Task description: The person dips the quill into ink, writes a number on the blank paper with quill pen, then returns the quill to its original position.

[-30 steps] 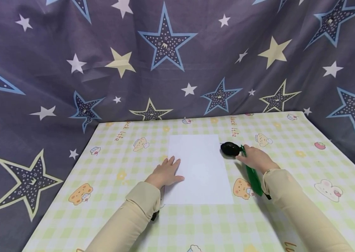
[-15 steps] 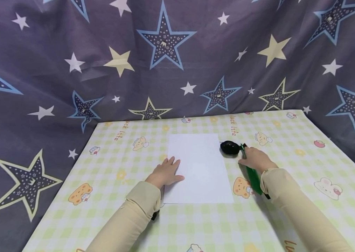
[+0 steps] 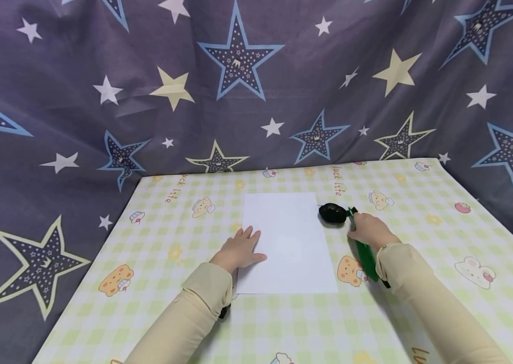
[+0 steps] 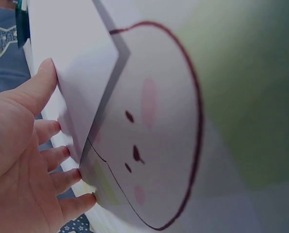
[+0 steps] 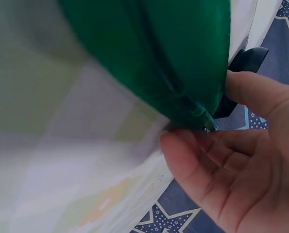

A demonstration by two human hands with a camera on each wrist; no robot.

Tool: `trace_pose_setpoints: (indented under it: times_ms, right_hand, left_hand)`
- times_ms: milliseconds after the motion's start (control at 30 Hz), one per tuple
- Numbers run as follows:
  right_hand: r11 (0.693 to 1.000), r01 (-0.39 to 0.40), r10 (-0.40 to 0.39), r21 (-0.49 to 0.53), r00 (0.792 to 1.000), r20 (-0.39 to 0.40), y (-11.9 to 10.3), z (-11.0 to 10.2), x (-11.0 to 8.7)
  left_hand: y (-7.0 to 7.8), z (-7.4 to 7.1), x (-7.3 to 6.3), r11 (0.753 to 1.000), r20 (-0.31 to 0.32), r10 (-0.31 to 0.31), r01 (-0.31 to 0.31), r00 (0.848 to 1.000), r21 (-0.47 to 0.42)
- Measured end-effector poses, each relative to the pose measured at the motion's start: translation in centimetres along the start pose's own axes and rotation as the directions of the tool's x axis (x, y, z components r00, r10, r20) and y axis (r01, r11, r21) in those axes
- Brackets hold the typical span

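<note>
Head view: centre, your left hand (image 3: pixel 238 250) spread on paper (image 3: pixel 290 237); centre-right, your right hand (image 3: pixel 372 230) pinches the leaf (image 3: pixel 367 262). Likely gripping step; next, lift steadily.

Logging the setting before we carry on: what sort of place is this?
Probably a small staged tabletop workspace, likely indoors: a dark star-printed cloth hangs behind and beside a checked, cartoon-printed tabletop, on which a white sheet lies.

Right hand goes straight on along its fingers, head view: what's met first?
Likely the green leaf-shaped piece, right by the fingers of the right hand; then the glossy black oval object beyond. Depth there is unclear.
</note>
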State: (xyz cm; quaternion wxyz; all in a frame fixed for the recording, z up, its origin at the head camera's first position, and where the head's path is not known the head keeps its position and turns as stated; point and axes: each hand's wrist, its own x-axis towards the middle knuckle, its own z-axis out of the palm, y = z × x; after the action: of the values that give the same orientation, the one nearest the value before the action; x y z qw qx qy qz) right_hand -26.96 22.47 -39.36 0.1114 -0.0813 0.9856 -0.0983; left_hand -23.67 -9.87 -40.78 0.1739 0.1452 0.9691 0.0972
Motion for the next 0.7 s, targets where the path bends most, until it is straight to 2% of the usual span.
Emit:
trace_pose_setpoints:
  times_ms: [367, 700]
  right_hand:
    - [0.998, -0.053, 0.052, 0.035, 0.999, 0.012, -0.25, -0.26, -0.26]
    - [0.98, -0.06, 0.061, 0.191, 0.998, 0.001, 0.6, 0.09, -0.27]
  left_hand:
    - [0.07, -0.05, -0.17, 1.0, -0.006, 0.005, -0.005, 1.0, 0.01]
    - [0.05, 0.03, -0.17, 1.0, -0.009, 0.001, -0.001, 1.0, 0.017]
